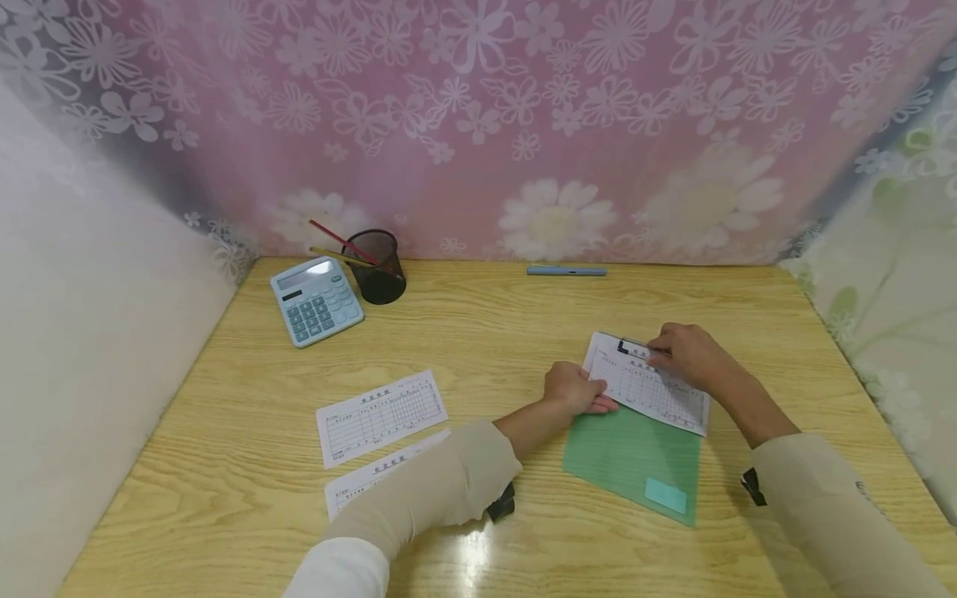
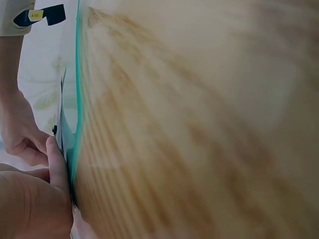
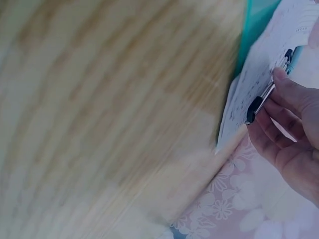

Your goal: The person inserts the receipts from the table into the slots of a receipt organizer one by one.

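Note:
A green translucent clipboard (image 1: 628,465) lies at the right of the table, with a light blue label near its lower corner. Printed paper forms (image 1: 649,395) lie over its upper half, below the metal clip (image 3: 255,108) with black ends. My left hand (image 1: 571,390) grips the forms at their left edge, thumb on top and fingertips showing below it. At the top edge, my right hand (image 1: 691,355) pinches the clip between thumb and fingers, as the right wrist view shows. Part of the clip is hidden behind that hand in the head view.
Two more printed forms (image 1: 381,418) lie left of centre, the nearer one partly under the left sleeve. Behind them are a blue calculator (image 1: 317,303) and a black mesh pencil cup (image 1: 381,286). A blue pen (image 1: 566,271) lies along the back edge.

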Tool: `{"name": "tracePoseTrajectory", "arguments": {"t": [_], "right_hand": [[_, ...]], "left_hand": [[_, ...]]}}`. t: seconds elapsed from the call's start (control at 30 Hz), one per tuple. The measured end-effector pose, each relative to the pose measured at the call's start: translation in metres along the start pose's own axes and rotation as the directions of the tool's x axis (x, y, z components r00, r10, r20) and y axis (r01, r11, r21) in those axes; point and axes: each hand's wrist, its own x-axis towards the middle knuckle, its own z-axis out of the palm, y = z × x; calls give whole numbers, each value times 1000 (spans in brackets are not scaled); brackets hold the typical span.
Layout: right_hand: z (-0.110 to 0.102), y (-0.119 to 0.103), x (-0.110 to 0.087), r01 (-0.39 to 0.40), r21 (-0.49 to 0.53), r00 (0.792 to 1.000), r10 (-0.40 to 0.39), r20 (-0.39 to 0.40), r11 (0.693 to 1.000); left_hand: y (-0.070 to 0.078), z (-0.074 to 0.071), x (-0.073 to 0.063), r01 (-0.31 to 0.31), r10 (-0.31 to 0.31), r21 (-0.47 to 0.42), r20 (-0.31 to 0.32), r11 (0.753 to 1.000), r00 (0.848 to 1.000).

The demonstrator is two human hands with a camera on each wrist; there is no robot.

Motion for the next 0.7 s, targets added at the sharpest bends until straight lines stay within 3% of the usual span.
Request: {"name": "tracePoseTrajectory", "arguments": {"t": [0.5, 0.7], "right_hand": [[3, -4, -4, 52, -46, 996, -55, -73, 998], [6, -2, -4, 73, -37, 994, -76, -81, 997]], "left_hand": [[3, 3, -3, -5, 7, 31, -37, 1000, 999], [1, 4, -1, -18, 23, 85, -48, 996, 999]]}}
